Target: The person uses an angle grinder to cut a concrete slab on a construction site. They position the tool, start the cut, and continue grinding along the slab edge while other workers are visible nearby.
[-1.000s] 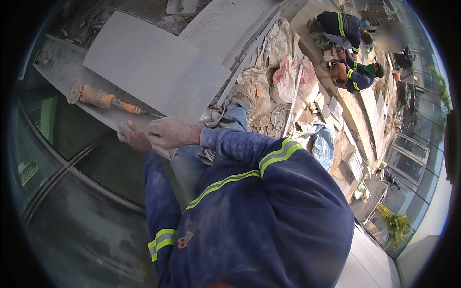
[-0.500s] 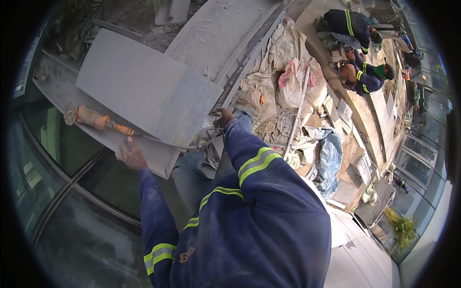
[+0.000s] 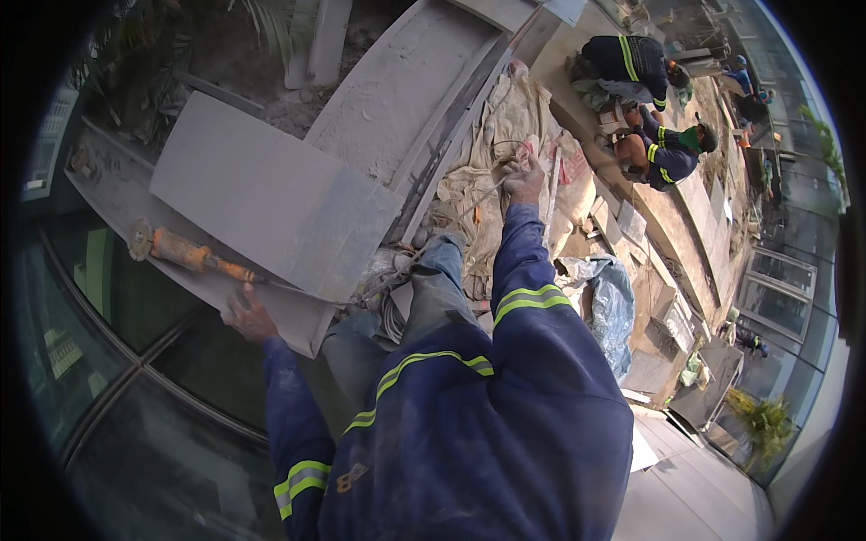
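head view: the left hand point(image 3: 245, 315) rests at the near edge of a grey stone slab point(image 3: 271, 203), fingers spread loosely on the slab's edge and gripping nothing that i can make out. just beyond it lies an orange angle grinder point(image 3: 185, 255), disc end pointing away to the left, its tail almost touching the fingertips. the right hand point(image 3: 521, 181) is stretched well forward over a heap of dusty sacks point(image 3: 492, 153), fingers curled around what looks like a thin cord or wire point(image 3: 505, 149); whether it truly grips is hard to tell.

judging from this, the reach is long and the body leans over the knees, so the steadying left hand should keep its weight on the slab and stay clear of the grinder's disc. the cord is better drawn in slowly, free of the sacks, so it doesn't snag.

the grinder sits beside the left hand, well apart from the right. two other workers point(image 3: 663, 149) crouch far off at the top right.
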Demonstrator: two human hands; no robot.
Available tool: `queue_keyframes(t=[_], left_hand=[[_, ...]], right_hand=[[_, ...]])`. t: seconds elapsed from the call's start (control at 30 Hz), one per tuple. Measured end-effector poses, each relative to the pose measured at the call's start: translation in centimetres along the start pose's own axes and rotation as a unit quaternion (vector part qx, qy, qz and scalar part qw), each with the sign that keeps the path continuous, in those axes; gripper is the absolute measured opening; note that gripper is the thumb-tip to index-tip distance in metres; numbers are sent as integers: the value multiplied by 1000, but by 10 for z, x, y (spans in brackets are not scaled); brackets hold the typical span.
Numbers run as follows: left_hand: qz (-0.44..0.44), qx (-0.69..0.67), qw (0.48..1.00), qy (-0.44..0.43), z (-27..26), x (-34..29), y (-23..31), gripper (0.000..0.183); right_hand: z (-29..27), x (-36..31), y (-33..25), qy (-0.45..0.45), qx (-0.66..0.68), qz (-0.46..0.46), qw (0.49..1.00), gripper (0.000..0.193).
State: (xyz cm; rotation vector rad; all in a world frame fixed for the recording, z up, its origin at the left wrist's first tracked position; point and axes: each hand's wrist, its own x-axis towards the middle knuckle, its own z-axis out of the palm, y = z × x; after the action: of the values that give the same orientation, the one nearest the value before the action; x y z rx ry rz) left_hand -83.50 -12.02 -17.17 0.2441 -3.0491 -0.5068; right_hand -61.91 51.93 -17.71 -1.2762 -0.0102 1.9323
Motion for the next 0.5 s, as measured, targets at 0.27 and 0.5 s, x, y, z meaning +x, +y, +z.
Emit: queue_keyframes(t=[0.27, 0.5], left_hand=[[44, 7, 999, 16, 10, 16, -41, 69], [-6, -41, 999, -15, -4, 7, -12, 72]], right_hand=[[76, -171, 0, -315, -54, -139, 937, 22], [138, -336, -19, -480, -20, -305, 822, 34]])
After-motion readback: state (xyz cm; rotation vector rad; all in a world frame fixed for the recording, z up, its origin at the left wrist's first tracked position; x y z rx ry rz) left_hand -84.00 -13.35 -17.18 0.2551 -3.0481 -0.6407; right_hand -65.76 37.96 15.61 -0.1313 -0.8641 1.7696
